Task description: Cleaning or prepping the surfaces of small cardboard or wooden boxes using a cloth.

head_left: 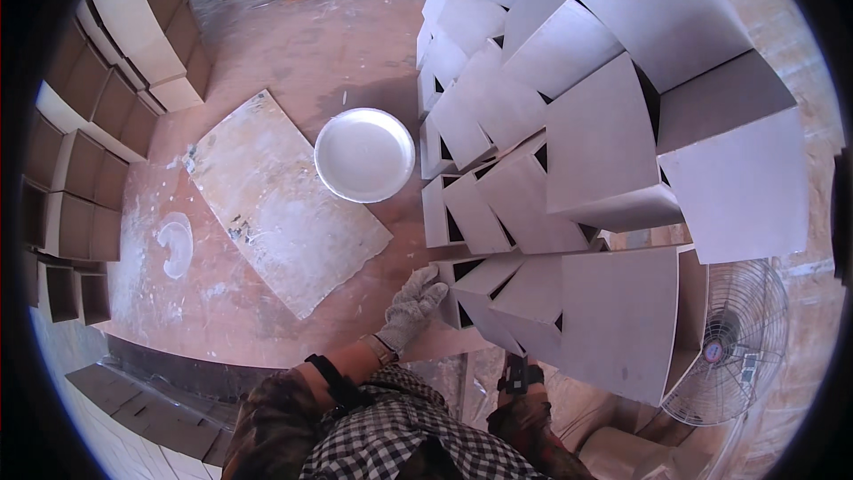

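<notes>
Open-fronted brown boxes [89, 227] stand piled along the left edge of a broad reddish-brown worktable [249, 53]. Inward from them lies a flat, rectangular, whitish-stained board [284, 204]; at its right edge is a round, shallow white basin [360, 199].

The left hand [413, 307], in a grey knitted glove, touches the low end of the nearest column of smooth grey boxes [613, 329], by the table's near edge toward the right corner. Its fingers are bent against the box; whether they grip or only press, I cannot tell. The right forearm [526, 413] passes behind this column, hiding the right hand and its grip.

The column looks tall and loosely stacked: a shove at its foot could topple it, or jar the grey stacks [506, 89] behind. Its boxes are plain-walled, set askew with dark triangular gaps; the top one shows an open end facing a wire-caged fan [720, 347].
</notes>
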Tool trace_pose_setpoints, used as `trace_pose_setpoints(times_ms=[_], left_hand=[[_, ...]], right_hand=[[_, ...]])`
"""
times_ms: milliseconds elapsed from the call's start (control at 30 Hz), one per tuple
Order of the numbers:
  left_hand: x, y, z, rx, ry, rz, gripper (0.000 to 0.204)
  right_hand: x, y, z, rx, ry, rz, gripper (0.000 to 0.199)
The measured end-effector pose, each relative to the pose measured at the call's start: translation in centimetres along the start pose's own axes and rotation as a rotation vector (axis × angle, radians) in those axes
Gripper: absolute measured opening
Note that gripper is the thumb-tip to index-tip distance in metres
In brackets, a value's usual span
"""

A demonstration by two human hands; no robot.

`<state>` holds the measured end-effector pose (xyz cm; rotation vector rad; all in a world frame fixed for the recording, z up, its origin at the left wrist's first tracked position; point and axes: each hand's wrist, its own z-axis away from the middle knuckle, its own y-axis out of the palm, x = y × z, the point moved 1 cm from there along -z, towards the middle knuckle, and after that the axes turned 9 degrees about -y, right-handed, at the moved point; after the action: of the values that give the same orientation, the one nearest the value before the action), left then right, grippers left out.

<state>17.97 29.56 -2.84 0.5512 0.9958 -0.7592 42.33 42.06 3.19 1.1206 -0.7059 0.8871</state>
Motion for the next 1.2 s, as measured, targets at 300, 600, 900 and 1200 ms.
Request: trace_pose_setpoints(times_ms=[300,600,900,1200], left_hand=[[-2.7,0.5,1.6,0.019,-0.058,0.044,0.048],[-2.4,0.3,1.9,0.044,0.014,-0.081,0.047],[-0.9,-0.4,1.0,0.115,-0.064,0.218,0.046],[-6.8,-2.3,-4.2,-0.270,0.191,-0.072,0.045]], right_hand=[[0.5,-1.6,0.8,-0.028,0.002,0.000,0.045],[0.4,-2.1,0.7,-0.046,0.003,-0.013,0.045],[0.2,-1.5,-1.3,0.002,0.004,-0.031,0.046],[0.6,-2.2,-3.3,0.040,0.004,-0.017,0.046]])
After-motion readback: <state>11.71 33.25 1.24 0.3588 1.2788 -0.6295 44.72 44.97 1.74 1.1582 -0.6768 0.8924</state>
